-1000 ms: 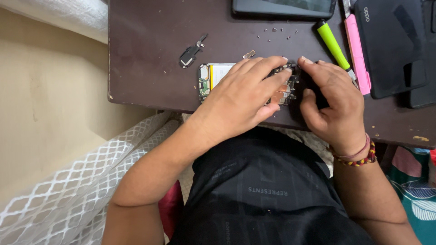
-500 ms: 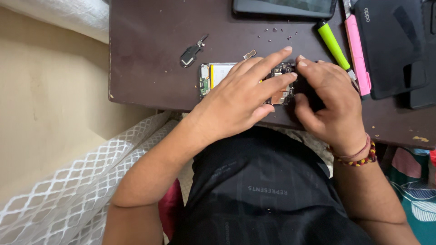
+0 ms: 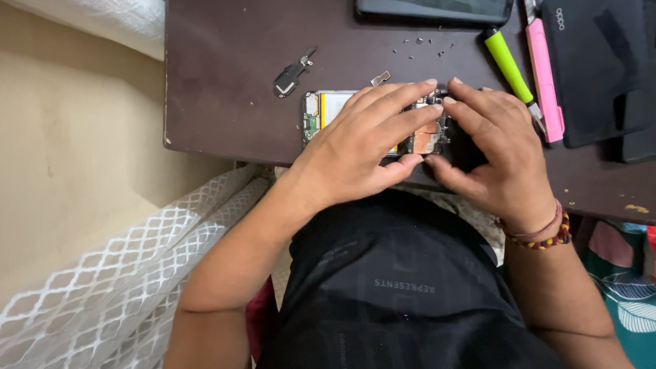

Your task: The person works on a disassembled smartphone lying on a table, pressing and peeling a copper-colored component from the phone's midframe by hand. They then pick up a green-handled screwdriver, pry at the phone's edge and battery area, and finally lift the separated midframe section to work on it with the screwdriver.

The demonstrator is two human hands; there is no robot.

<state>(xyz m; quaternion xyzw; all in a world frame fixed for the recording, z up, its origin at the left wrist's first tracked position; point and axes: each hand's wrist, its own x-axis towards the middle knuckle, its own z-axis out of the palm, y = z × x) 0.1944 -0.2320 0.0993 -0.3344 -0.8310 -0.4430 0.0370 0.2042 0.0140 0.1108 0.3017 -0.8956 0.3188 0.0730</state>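
Note:
An opened phone (image 3: 321, 113) with its back cover off lies on the dark brown table (image 3: 225, 82), its battery and green circuit board showing at the left end. My left hand (image 3: 362, 143) lies flat across the phone's middle, fingers stretched to the right. My right hand (image 3: 495, 150) grips the phone's right end, fingertips meeting the left hand's over the exposed board (image 3: 427, 133). Most of the phone is hidden under both hands.
A small black part (image 3: 290, 75) and a tiny metal piece (image 3: 380, 78) lie left of the hands. Several loose screws (image 3: 420, 44) sit farther back. A green-handled screwdriver (image 3: 509, 65), a pink tool (image 3: 544, 75), a black case (image 3: 598, 68) and another phone (image 3: 434, 8) lie behind.
My left fingers have stretched out further over the phone and my right hand has shifted slightly, fingertips now touching the left hand's. The phone stays in place.

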